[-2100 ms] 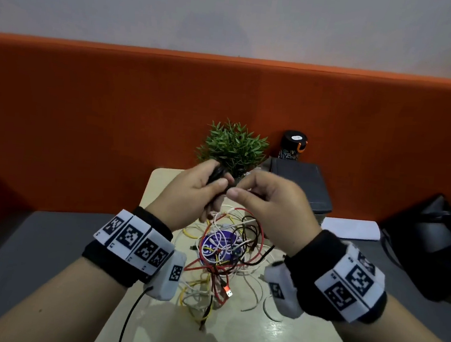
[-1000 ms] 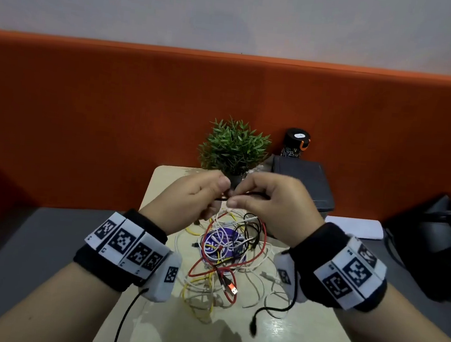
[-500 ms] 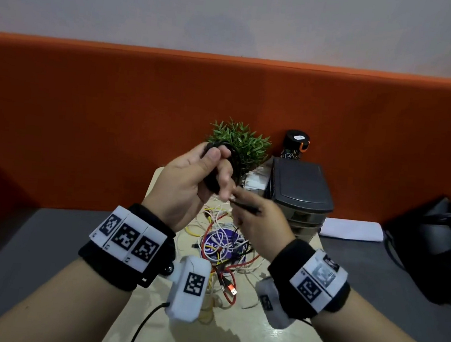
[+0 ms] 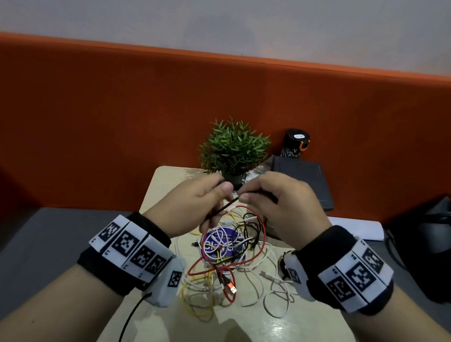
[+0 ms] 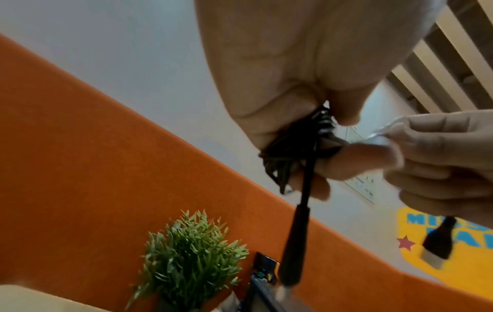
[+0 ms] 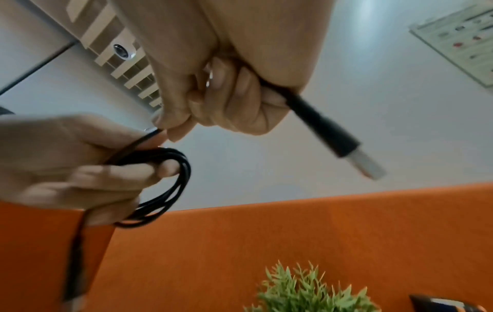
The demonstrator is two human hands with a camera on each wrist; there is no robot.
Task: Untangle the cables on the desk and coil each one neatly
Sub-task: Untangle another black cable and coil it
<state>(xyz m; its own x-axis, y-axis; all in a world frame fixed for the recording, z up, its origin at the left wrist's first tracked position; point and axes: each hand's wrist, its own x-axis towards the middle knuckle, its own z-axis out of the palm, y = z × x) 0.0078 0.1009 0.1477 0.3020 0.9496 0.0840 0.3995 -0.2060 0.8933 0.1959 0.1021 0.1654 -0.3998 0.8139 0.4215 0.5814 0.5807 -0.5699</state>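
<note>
Vs half a sec ago, our left hand (image 4: pixel 187 208) has dropped from up by the plant (image 4: pixel 233 146) back to chest height, and our right hand (image 4: pixel 284 207) has come up level w/ it, so both now meet just above the tangle (image 4: pixel 224 256). A sec ago a black tail hung down over the surface (image 4: pixel 285 336) by the right wrist; that's gone now, so we judge most of the slack has been wound in.

Left hand is clamped on the black cable coil (image 6: pixel 162 187): several loops bunched betw. thumb and fingers, one plug (image 5: pixel 293 249) dangling below. Right hand is curled round the same cable's other end, w/ the USB-A plug (image 6: pixel 344 137) sticking out past the fist and the fingertips pinching the strand right next to the coil. Hands nearly touching; only a short run of cable betw. them.

Meaning for the task: black cable is free of the heap and close to fully coiled. Prob. what's left is wrapping or tucking that last end, then setting it down.

Rest is far from done: red, white, yellow and another black cable still lie knotted on the surface over a purple round sticker (image 4: pixel 218 246), red cable's USB plug (image 4: pixel 231 288) at the near edge of the pile.
</note>
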